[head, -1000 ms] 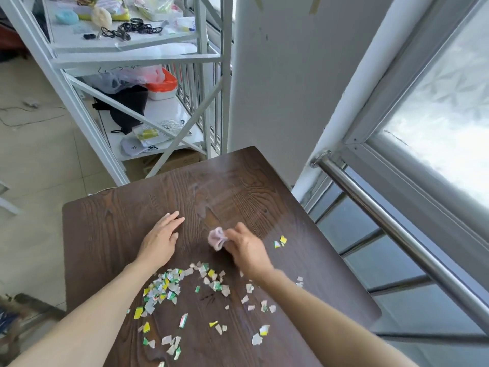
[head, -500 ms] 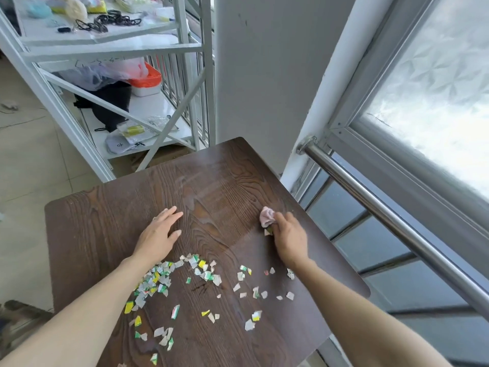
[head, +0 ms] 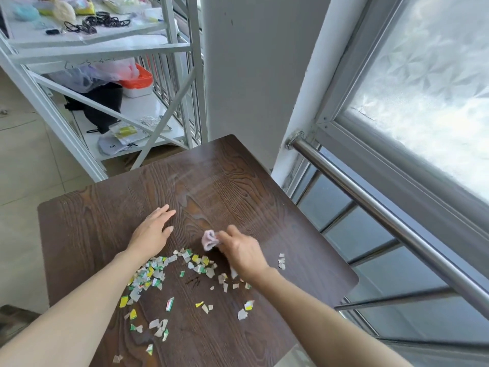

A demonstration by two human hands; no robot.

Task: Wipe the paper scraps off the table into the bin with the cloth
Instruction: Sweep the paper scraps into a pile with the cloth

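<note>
Here the person leans over a dark wooden tabletop (head: 105,215) with both bare arms stretched forward. The right hand (head: 242,251) has its grip clamped on a small pink cloth (head: 209,239), which is bunched up and pokes out past the fingers; the cloth is pressed on the wood near the middle of the tabletop, just beyond the far edge of the scraps. The left hand (head: 150,231) lies flat, palm down, fingers together and stretched, holding nothing, beside the left end of the pile. The paper scraps (head: 156,274), white with yellow and green, lie between the two forearms, thickest near the left wrist and thinner toward the near edge. A few scraps (head: 281,260) lie apart on the right of the right hand. The bin cannot be seen. Behind the tabletop stands a white metal shelf (head: 105,53) with bags and small things, and on the right runs a steel rail (head: 383,210) under a frosted window (head: 436,75).
</note>
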